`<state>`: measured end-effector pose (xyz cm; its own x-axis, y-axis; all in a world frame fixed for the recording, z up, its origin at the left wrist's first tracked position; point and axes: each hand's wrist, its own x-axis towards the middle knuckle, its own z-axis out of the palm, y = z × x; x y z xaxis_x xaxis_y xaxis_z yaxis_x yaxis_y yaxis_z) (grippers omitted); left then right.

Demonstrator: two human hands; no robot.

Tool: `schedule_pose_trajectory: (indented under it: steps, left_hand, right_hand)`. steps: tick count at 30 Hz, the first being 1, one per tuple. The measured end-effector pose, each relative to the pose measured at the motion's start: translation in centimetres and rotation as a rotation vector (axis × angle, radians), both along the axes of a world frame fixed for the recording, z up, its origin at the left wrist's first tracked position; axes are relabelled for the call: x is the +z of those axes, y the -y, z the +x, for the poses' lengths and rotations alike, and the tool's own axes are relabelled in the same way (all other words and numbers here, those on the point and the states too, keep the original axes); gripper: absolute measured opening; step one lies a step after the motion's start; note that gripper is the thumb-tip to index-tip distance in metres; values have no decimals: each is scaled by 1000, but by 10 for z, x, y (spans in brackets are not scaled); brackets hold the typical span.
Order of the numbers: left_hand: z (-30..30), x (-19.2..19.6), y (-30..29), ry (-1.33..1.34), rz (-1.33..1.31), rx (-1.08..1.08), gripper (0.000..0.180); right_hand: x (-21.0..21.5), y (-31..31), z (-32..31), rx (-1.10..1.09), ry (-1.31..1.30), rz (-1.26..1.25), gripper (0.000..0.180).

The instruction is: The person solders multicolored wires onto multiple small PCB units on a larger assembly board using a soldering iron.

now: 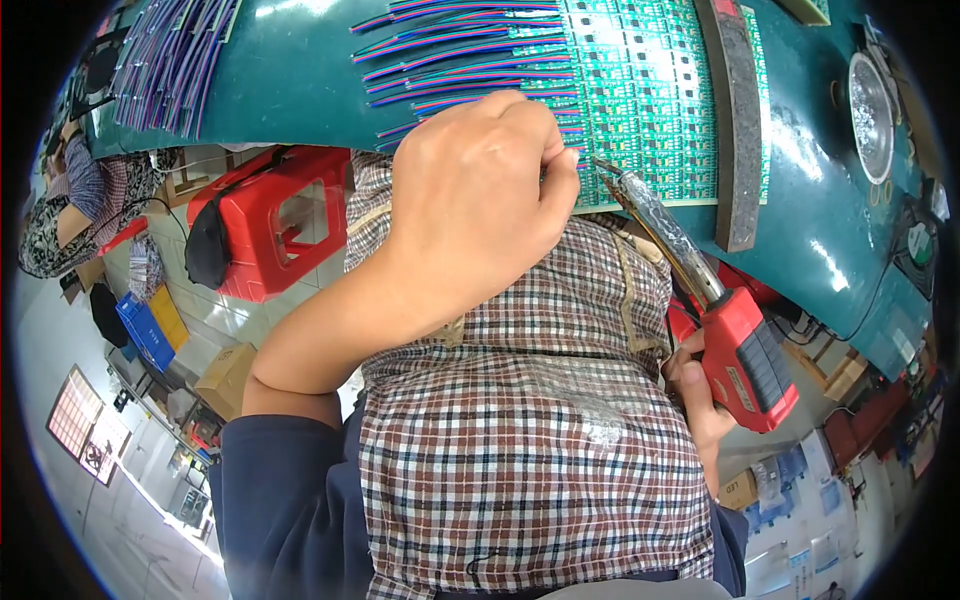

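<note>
My left hand (480, 190) is closed in a pinch over the near left edge of a green circuit board panel (650, 100); what its fingertips hold is hidden. Rows of multicoloured ribbon wires (460, 65) reach leftward from that panel edge, and some pass under the hand. My right hand (705, 405) is wrapped round the red and black handle of a soldering gun (745, 365). Its metal barrel slants up and left, with the tip close to the left thumb, at the panel's near edge.
A dark bar (735, 130) lies across the panel's right part. On the green table (290, 80) lie another bundle of wires (180, 60) at the far left and a round metal dish (870, 115) at the right. A red stool (270, 230) stands below left. Another person's arm (80, 190) shows at far left.
</note>
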<state>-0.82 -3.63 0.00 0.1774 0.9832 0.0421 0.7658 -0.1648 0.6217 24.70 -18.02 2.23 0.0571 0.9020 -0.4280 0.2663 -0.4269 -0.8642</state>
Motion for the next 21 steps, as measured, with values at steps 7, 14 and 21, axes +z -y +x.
schedule_pose_trajectory:
  steps: [7,14,21]
  left_hand:
    - [0,-1,1,-3,0,-3,19]
    - [0,-1,2,-4,-3,11,19]
    - [0,0,2,-15,5,3,18]
  right_hand:
    - [3,-9,-5,-28,-108,-38,6]
    - [3,-9,-5,9,-84,-56,8]
    - [-2,10,13,-60,-145,-60,27]
